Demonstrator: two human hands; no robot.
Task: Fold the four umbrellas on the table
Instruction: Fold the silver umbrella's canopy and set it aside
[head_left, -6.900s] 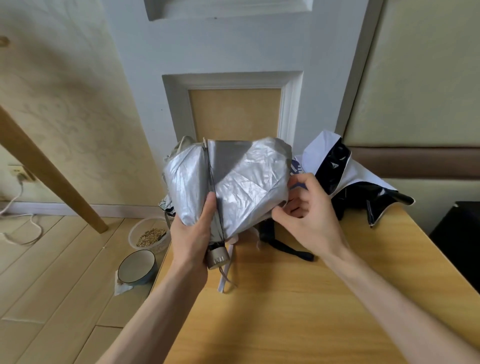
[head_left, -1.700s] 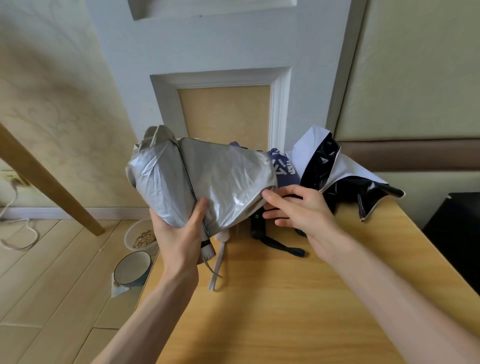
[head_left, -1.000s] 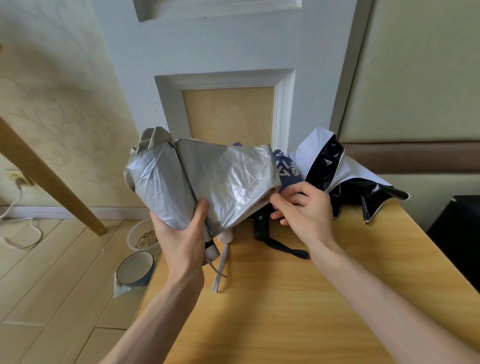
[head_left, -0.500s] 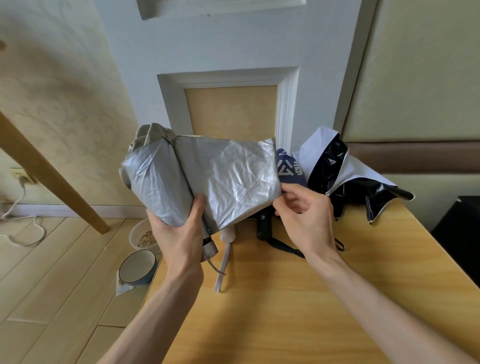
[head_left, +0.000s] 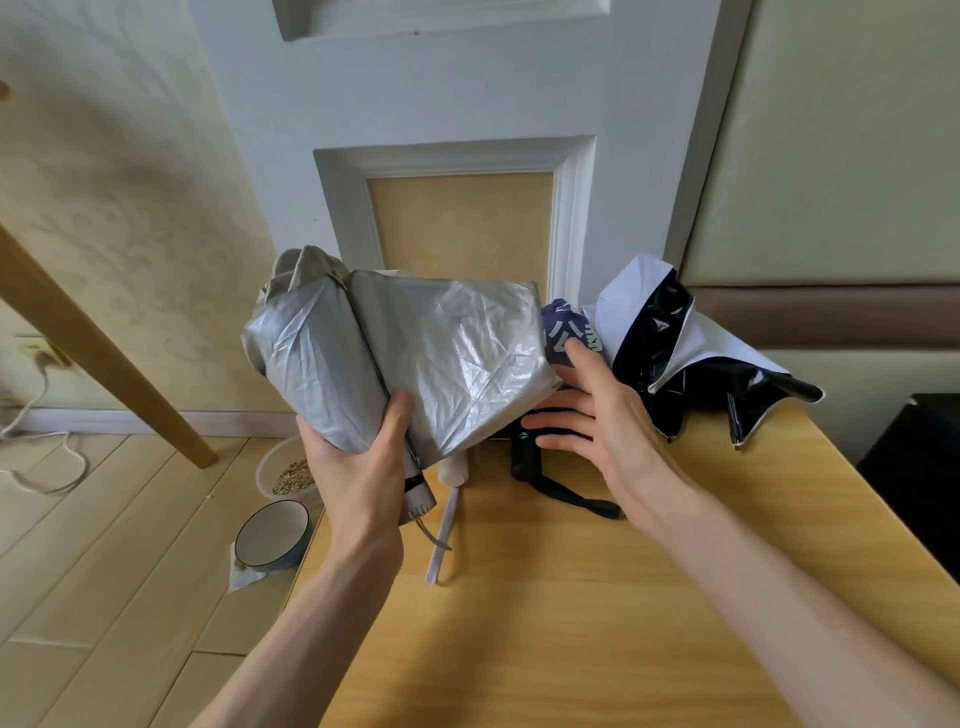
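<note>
My left hand (head_left: 363, 467) grips the silver umbrella (head_left: 415, 358) near its handle, holding it above the table's left edge with loose canopy panels spread out. My right hand (head_left: 597, 415) hovers just right of the canopy with fingers spread and straight, holding nothing. Behind it a navy blue umbrella (head_left: 563, 332) with white print pokes out. A white-and-black umbrella (head_left: 675, 353) lies crumpled at the back right of the wooden table (head_left: 571, 623). A black handle with strap (head_left: 530, 462) and a pale handle with strap (head_left: 452, 478) lie under the silver canopy.
The table stands against a white panelled door and a padded wall. On the floor to the left stand a bowl of grain (head_left: 291, 470) and a dark-rimmed bowl (head_left: 270, 535). A slanted wooden leg (head_left: 104, 353) and a cable cross the left side.
My right hand has let go of the silver canopy's right edge and opened its fingers. The left hand keeps its grip, and the canopy panel has settled flatter.
</note>
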